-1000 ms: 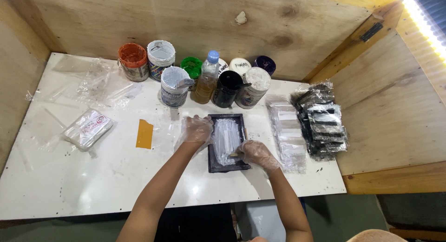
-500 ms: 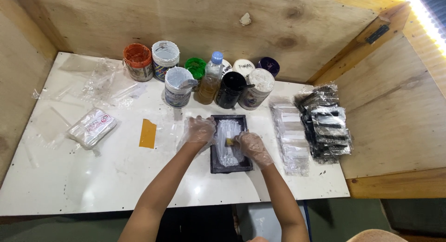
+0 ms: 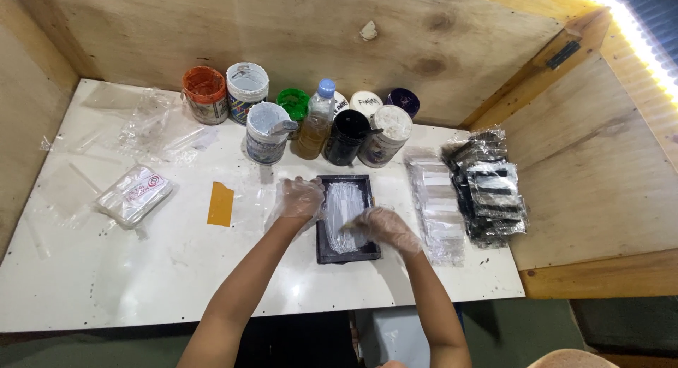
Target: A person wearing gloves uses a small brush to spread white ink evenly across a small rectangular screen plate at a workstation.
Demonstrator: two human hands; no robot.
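Gloved left hand [image 3: 300, 198] pressed flat on the left edge of the black tray [image 3: 345, 220] at mid-worktop [image 3: 141, 283], fingers spread. Gloved right hand [image 3: 385, 227] curled over the tray's whitish coating, seemingly around a small tool, too hidden to confirm. Risk of smearing onto the worktop, or knocking the jars [image 3: 346, 136] just behind.

Both clear-gloved hands are working over a small black rectangular tray [image 3: 345, 251] on the white worktop [image 3: 141, 283]: the left hand [image 3: 300, 199] is steadying its left edge while the right hand [image 3: 385, 229] is pressing a tool against the whitish sheet inside. Open paint jars [image 3: 265, 133] are standing behind, with stacked clear and black packets [image 3: 466, 198] lying to the right.
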